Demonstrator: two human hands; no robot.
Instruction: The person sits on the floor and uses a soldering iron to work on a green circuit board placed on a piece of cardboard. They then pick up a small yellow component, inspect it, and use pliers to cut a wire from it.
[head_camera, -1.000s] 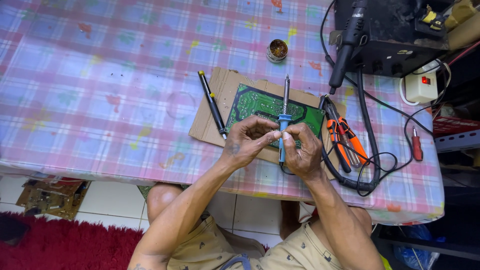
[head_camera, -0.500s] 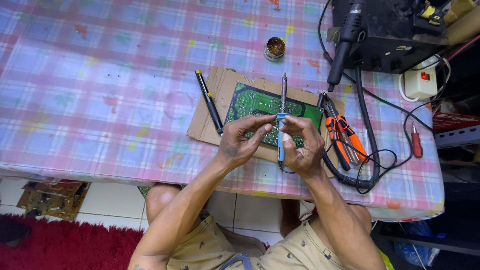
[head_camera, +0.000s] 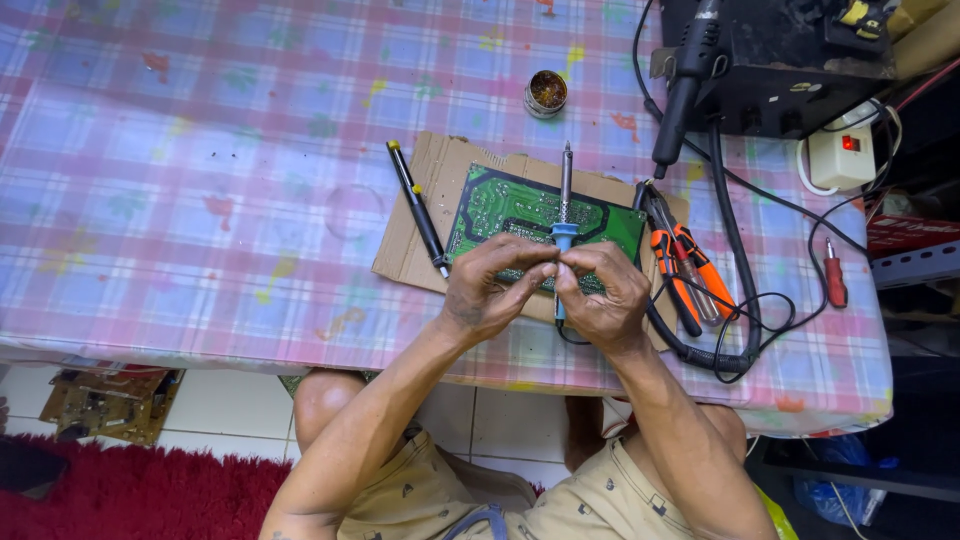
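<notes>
Both hands hold a soldering iron (head_camera: 565, 196) with a blue handle, its metal tip pointing away from me. My left hand (head_camera: 492, 286) pinches the handle from the left and my right hand (head_camera: 603, 294) grips it from the right. Beneath the iron lies a green circuit board (head_camera: 510, 208) on a piece of brown cardboard (head_camera: 420, 200). A black pen-like tool (head_camera: 418, 207) rests on the cardboard's left side.
A round tin of brown paste (head_camera: 546, 94) sits beyond the board. Orange-handled pliers (head_camera: 682, 270) and looped black cables (head_camera: 735, 300) lie right of it. A black station (head_camera: 780, 60), a white socket block (head_camera: 842, 158) and a red screwdriver (head_camera: 833, 276) are at far right. Checked tablecloth (head_camera: 200, 180) covers the table.
The hands and the soldering iron have shifted slightly; the fingers of both hands have closed in tighter around the blue handle.
</notes>
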